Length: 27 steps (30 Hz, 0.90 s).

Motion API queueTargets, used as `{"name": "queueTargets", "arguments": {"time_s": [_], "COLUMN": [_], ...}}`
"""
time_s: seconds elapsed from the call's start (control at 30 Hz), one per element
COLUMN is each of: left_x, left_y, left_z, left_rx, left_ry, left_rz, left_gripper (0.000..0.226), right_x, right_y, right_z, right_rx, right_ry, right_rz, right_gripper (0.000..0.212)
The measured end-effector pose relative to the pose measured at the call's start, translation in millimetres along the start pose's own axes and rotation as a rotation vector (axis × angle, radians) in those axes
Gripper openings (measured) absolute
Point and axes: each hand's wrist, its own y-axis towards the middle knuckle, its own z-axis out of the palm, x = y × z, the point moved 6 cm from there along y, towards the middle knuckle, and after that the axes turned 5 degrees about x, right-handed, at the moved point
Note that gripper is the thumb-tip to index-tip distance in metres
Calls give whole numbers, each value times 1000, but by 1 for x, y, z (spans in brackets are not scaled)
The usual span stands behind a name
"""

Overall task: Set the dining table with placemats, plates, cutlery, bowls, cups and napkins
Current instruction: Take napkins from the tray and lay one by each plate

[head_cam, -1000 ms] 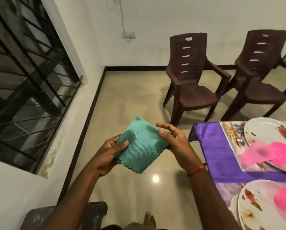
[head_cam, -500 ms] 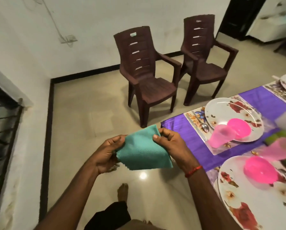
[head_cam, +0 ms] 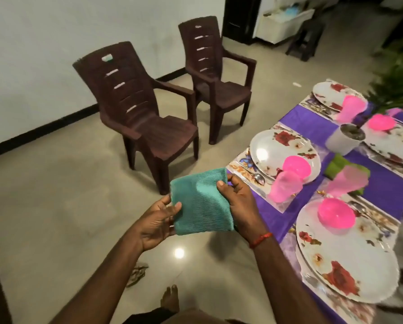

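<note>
A folded teal napkin is held in front of me over the floor. My left hand pinches its left edge and my right hand pinches its right edge. To the right stands the table with a purple cloth. On it lie floral placemats with floral white plates, pink bowls, pink cups and a spoon. A green napkin stack lies mid-table, partly behind a pink cup.
Two dark brown plastic armchairs stand on the tiled floor left of the table. A white pot with a green plant sits on the table. My bare foot shows below.
My view has swung right, bringing more of the set table into sight. Both hands still hold the teal napkin, now nearer the table's corner.
</note>
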Motion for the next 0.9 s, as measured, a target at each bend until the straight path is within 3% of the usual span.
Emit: {"name": "queueTargets", "arguments": {"time_s": [0.17, 0.37, 0.53, 0.77, 0.9], "left_x": [4, 32, 48, 67, 71], "left_y": [32, 68, 100, 155, 188], "left_z": [10, 23, 40, 55, 65], "left_rx": [109, 172, 212, 105, 75], "left_ry": [97, 307, 427, 534, 627], "left_rz": [-115, -242, -304, -388, -400], "left_gripper": [46, 53, 45, 21, 18], "right_x": [-28, -62, -79, -96, -111], "right_y": [-20, -55, -66, -54, -41], "right_z": [-41, -85, -113, -161, -189], "right_rx": [-260, -380, -471, -523, -546], "right_ry": [-105, -283, -316, -234, -222], "right_rz": [54, 242, 310, 387, 423], "right_gripper": [12, 31, 30, 39, 39]}}
